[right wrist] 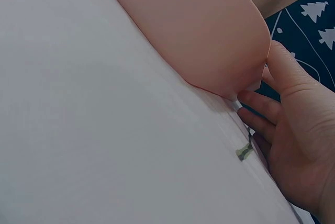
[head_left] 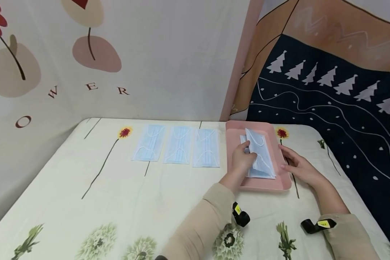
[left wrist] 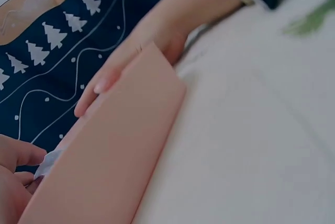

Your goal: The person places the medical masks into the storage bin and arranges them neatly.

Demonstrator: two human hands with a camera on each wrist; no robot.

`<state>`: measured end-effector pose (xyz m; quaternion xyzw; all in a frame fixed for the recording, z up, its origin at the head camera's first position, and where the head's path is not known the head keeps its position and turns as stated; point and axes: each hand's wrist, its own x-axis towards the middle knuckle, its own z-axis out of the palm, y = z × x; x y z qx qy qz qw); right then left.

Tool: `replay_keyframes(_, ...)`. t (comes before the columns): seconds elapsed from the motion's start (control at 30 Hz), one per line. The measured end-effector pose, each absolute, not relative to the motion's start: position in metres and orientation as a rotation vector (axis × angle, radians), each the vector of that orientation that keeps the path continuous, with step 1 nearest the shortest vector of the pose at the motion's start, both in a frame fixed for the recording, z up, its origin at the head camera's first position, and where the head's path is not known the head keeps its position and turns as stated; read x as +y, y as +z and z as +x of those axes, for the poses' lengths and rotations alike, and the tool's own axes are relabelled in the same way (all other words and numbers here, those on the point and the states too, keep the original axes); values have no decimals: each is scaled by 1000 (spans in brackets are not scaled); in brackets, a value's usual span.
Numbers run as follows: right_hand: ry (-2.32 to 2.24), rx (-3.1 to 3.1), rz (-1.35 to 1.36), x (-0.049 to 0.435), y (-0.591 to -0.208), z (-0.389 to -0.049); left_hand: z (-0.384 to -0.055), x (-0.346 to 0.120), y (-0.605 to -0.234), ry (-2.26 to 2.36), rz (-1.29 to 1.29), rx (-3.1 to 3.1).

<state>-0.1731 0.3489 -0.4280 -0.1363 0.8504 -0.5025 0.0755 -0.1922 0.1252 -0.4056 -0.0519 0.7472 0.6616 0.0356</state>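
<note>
A pink tray (head_left: 233, 166) stands at the right of the table with light blue face masks in it. My left hand (head_left: 242, 160) reaches over the tray's left side and pinches a face mask (head_left: 260, 151) between thumb and fingers. Behind that mask, part of another one (head_left: 243, 138) shows. At the tray's right rim is my right hand (head_left: 300, 168), thumb and fingertips touching the edge. The right wrist view shows that hand (right wrist: 303, 124) with loosely bent fingers beside the tray wall (right wrist: 209, 30). In the left wrist view the tray wall hides most of the held mask.
Left of the tray, three flat face masks lie in a row: a left one (head_left: 148, 144), a middle one (head_left: 177, 146) and a right one (head_left: 206, 150). They rest on a flower-printed tablecloth (head_left: 100, 202). A white hanging cloth (head_left: 169, 65) and a dark tree-patterned cloth (head_left: 328, 108) stand behind.
</note>
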Motion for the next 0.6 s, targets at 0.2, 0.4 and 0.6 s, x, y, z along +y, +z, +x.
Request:
replay_keyframes(0.2, -1498, 2560, -410, 348, -427, -173, -194, 114, -409, 1769, 83, 2550)
replay_keyframes(0.4, -1503, 2557, -404, 349, -428, -173, -193, 110, -409, 1553, 157, 2686)
replay_keyframes(0.6, -1494, 2562, -387, 348, -427, -173, -193, 112, -409, 1373, 132, 2754)
